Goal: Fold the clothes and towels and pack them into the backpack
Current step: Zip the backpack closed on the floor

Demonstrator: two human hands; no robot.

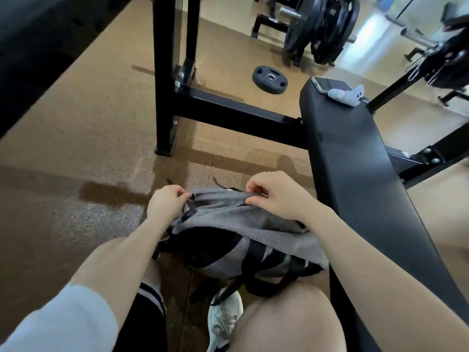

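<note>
Below, one backpack point(228, 235), left hand point(166, 203) and right hand point(275, 196) pinching it.

Gym: weight plates point(321, 26), bench point(355, 158)

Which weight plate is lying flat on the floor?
The small plate alone near the bench's far end; the other plates stand upright on a rack.

Your left hand point(166, 203) and right hand point(275, 196) reach forward, side by side and apart, both forearms bare. Each hand's fingers are curled in a pinch, thumbs meeting fingertips, knuckles facing up.
</note>
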